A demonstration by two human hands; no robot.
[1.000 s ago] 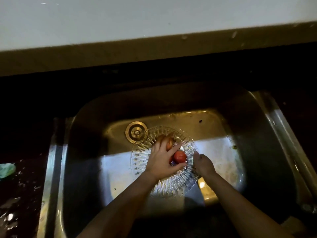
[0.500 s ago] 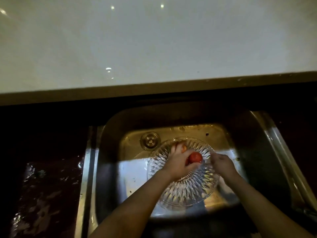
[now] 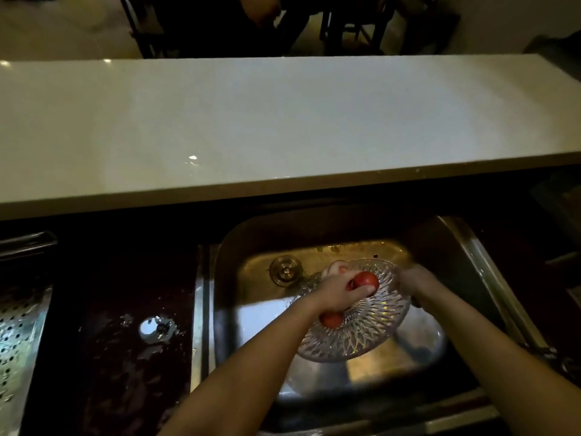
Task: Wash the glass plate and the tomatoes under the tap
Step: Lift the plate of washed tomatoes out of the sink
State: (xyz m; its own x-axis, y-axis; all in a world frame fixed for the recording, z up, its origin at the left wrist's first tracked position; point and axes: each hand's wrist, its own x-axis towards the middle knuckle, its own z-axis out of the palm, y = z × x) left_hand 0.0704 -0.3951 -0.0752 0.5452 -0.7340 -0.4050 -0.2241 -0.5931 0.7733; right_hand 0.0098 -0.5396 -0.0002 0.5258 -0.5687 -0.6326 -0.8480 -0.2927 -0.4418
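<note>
A cut-glass plate (image 3: 361,335) hangs tilted over the steel sink (image 3: 314,228). My right hand (image 3: 415,283) grips its right rim. My left hand (image 3: 336,292) lies on the plate with its fingers curled over a red tomato (image 3: 366,281). A second tomato (image 3: 331,320) shows under my left wrist, lower on the plate. A pale bit of another one peeks out past my fingertips at the plate's far edge. No tap or running water is in view.
The drain (image 3: 285,270) sits at the sink's back left. A dark wet counter (image 3: 125,357) with a round metal fitting (image 3: 156,328) lies left of the sink, and a perforated metal tray (image 3: 19,335) is at the far left. A white raised ledge (image 3: 283,121) runs behind.
My view has tipped upward, so sink and hands sit lower right. The plate is raised and tilted more, and a second tomato now shows under my left wrist.
</note>
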